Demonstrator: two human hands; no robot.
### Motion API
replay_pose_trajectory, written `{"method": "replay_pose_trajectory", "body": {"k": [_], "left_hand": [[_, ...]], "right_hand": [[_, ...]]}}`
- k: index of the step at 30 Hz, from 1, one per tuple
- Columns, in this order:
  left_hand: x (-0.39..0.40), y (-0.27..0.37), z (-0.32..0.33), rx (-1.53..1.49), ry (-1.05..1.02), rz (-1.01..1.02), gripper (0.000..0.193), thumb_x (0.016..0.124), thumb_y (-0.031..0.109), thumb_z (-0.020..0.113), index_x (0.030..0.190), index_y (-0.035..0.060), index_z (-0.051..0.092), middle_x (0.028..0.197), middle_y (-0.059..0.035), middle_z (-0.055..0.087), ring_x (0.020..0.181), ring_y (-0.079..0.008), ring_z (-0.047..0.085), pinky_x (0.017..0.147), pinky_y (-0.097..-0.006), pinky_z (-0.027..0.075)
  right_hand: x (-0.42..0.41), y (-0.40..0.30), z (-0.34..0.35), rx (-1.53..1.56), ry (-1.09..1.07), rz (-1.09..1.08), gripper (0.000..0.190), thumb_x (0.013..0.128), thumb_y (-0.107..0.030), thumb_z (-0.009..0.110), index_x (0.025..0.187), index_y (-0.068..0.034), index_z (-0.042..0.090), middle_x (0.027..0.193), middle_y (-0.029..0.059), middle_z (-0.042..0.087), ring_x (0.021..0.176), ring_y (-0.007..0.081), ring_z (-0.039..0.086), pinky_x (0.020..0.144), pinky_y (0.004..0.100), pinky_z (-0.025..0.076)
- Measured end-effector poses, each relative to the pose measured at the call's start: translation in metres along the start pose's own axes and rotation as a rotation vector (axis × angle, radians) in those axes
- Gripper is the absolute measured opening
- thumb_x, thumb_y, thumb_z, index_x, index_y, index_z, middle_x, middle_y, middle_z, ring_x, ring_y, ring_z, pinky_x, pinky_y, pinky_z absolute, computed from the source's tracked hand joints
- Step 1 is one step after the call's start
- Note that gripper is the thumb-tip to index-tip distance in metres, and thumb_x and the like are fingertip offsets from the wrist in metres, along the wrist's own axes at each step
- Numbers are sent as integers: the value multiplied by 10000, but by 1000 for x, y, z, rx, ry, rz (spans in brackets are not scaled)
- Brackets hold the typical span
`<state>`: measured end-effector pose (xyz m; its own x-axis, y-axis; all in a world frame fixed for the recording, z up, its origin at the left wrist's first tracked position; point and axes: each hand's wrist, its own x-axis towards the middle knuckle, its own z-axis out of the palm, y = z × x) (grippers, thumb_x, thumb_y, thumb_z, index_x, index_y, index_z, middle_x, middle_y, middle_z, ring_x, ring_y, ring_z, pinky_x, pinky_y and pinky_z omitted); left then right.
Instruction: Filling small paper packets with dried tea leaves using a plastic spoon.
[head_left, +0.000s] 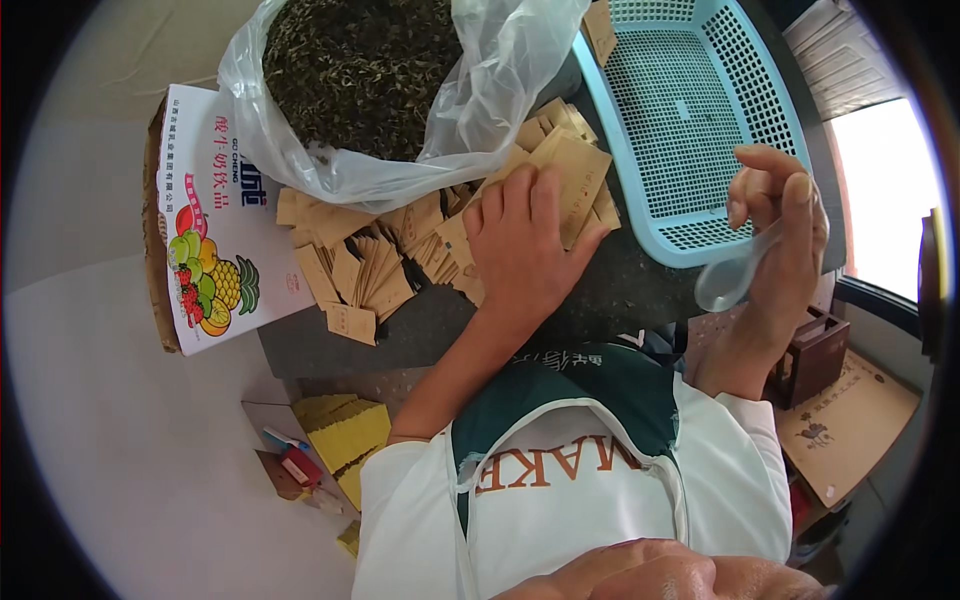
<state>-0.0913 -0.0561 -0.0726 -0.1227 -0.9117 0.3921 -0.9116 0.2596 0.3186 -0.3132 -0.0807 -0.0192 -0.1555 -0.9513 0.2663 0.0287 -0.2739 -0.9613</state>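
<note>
My left hand (521, 244) lies over a heap of small kraft paper packets (382, 262), palm down. Under and beside its fingers is a larger kraft paper envelope (577, 176) with printed marks. Whether the fingers grip it cannot be told. A translucent plastic spoon (724, 285) is held in my right hand (784, 225), its bowl pointing down to the left. That hand is raised at the near right corner of a light blue plastic basket (637, 232). Behind the packets, a clear plastic bag (487, 97) stands open, full of dark dried leaves (360, 82), likely tea.
A white carton (225, 277) with fruit pictures and writing stands left of the packets. One kraft packet (600, 34) leans on the basket's left rim. Below the dark tabletop (600, 300) sit yellow packets (345, 435) at left and a dark wooden stand (814, 352) at right.
</note>
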Motion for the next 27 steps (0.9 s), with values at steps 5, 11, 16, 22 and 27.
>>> {"method": "replay_pose_trajectory", "body": {"k": [5, 11, 16, 22, 27], "left_hand": [[1, -3, 11, 77, -73, 11, 684, 742, 278, 790, 1327, 67, 507, 1200, -114, 550, 1050, -318, 510, 900, -468, 364], [-3, -16, 4, 84, -49, 9, 563, 775, 177, 743, 1289, 55, 547, 1119, -112, 584, 995, -297, 545, 846, -432, 398], [-8, -36, -3, -74, -17, 17, 358, 814, 112, 708, 1163, 61, 644, 1040, -108, 629, 933, -287, 600, 789, -412, 443], [-5, -41, -27, -284, 48, -51, 249, 867, 76, 683, 1110, 26, 701, 1090, -142, 665, 959, -312, 637, 827, -407, 493], [-11, -41, -57, -504, 58, -36, 221, 895, 50, 658, 1106, -3, 690, 1065, -156, 672, 919, -268, 649, 797, -337, 488]], "right_hand": [[-9, -2, 1, -27, -10, 42, 460, 1060, -360, 448, 1100, 17, 707, 632, -52, 402, 583, 40, 396, 558, 209, 303], [-9, 7, -6, -24, 2, 55, 440, 1059, -352, 457, 1096, 5, 712, 614, -28, 517, 540, 28, 472, 541, 202, 324], [-10, 14, -2, -67, -26, 23, 408, 1057, -336, 472, 1096, -13, 717, 640, -4, 580, 558, 30, 511, 555, 201, 356], [-12, 17, 0, -32, -24, 62, 349, 1047, -290, 508, 1082, -6, 708, 694, 15, 582, 638, 64, 532, 608, 213, 392], [-16, 20, 1, -23, -91, 49, 336, 1066, -251, 454, 1157, 25, 622, 821, 23, 479, 758, 101, 503, 651, 219, 400]]}}
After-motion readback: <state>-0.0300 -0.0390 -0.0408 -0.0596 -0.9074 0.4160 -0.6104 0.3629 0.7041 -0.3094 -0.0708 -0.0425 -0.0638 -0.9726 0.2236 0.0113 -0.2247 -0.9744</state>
